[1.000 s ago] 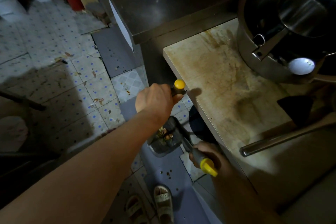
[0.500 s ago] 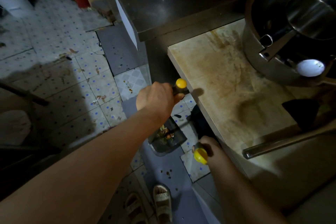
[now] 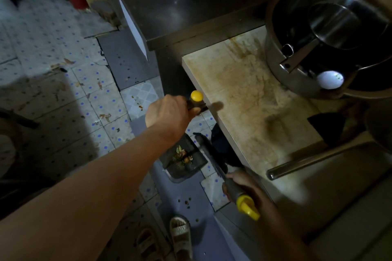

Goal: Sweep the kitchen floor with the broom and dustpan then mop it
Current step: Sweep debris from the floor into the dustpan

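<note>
Dustpan (image 3: 183, 162), on the floor (image 3: 70, 99) beside the bench (image 3: 244, 99), holding leaf scraps: sweeping step, judged mid-collection. Left hand (image 3: 167, 115) grips its yellow-capped handle (image 3: 196, 99); right hand (image 3: 244, 184) grips the broom handle (image 3: 239, 194). Next: brush remaining specks in; broom head lost in shadow under the bench.
</note>
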A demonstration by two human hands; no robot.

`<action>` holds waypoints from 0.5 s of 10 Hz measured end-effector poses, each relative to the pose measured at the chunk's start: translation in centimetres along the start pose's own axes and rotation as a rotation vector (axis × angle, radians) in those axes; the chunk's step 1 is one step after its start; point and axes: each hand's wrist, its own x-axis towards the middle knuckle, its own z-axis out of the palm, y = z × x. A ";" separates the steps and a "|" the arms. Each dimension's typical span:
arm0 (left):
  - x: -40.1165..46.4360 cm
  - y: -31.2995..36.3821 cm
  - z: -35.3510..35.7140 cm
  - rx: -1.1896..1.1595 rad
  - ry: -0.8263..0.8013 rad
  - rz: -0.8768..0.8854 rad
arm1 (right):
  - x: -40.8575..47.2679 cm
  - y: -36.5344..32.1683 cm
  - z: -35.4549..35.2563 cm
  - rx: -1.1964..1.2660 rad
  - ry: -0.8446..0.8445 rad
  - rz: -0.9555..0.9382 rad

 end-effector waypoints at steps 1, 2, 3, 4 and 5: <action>0.4 -1.0 0.0 -0.007 0.022 -0.013 | 0.3 -1.1 0.1 0.130 0.050 0.089; 1.2 -1.8 0.0 -0.004 0.030 -0.047 | 1.4 -2.9 1.8 0.011 0.122 -0.023; 1.7 -1.6 -0.2 -0.013 0.026 -0.069 | 2.7 -4.7 3.2 -0.068 0.150 -0.060; 2.1 -0.9 -0.2 0.002 0.028 -0.031 | 2.6 -6.6 4.6 -0.229 0.217 -0.065; 2.0 -0.7 -0.1 -0.006 0.024 -0.023 | 2.1 -6.3 4.8 -0.337 0.096 -0.100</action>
